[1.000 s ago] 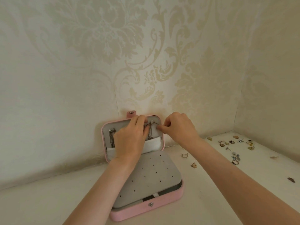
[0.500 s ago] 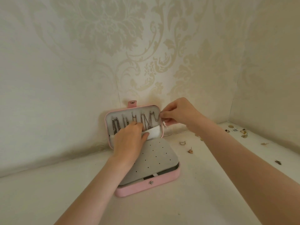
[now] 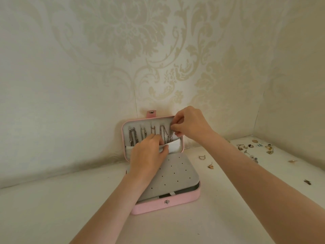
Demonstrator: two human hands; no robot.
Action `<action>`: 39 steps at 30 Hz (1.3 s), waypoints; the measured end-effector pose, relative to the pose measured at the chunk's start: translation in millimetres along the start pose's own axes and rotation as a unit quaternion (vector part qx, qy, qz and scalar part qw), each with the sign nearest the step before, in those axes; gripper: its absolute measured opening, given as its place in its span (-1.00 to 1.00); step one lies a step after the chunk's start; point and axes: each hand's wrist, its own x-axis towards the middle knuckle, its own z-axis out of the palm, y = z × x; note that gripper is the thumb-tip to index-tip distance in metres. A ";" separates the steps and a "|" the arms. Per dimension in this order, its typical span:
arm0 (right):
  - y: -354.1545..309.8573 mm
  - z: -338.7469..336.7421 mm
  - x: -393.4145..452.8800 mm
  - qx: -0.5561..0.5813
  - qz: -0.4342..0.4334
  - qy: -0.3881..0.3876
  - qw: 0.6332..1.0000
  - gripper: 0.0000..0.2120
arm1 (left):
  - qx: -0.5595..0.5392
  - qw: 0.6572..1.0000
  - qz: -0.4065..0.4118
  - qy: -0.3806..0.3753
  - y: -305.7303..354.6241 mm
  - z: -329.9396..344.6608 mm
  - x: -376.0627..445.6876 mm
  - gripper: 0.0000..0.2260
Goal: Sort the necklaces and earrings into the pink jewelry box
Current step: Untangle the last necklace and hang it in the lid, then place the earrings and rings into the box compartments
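Step in hand, as judged: hanging the last necklace in the lid of the pink jewelry box (image 3: 163, 205). The box sits open on the tabletop (image 3: 52, 208) against the wallpapered wall, lid upright at 12 o'clock, grey perforated earring panel (image 3: 177, 173) lying flat over the base.

Necklaces (image 3: 149, 133): several silver chains hang in a row across the lid, their lower ends going behind the white pocket (image 3: 173, 147).

Left hand (image 3: 147, 155): fingers curled, pinching the top edge of the pocket and pulling it out from the lid. Whether it also holds a chain, cannot tell.

Right hand (image 3: 190, 125): fingers curled, thumb and forefinger pinching at the lid's upper right corner, at the rightmost chain's top end. The hook itself is hidden.

Next move, likely: seat that chain, tuck its tail into the held-open pocket, release.

Earrings (image 3: 255, 148): loose, scattered on the tabletop at 3 o'clock of the box, two nearer ones (image 3: 205, 161) just beside it. None yet in the panel.
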 end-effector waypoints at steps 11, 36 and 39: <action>22.9 -3.8 -36.0 -0.137 -0.060 -0.099 0.984 -0.74 | -0.023 0.998 0.026 -0.046 16.5 8.5 3.4 -0.81; 29.5 -37.6 -78.2 -0.156 0.000 -0.312 0.937 -0.37 | -0.015 0.919 0.218 -0.329 37.1 -53.7 -24.0 -0.67; 24.7 -49.1 -78.1 -0.074 0.034 -0.291 0.953 -0.42 | -0.053 0.937 0.218 -0.267 35.5 -70.9 -14.7 -0.81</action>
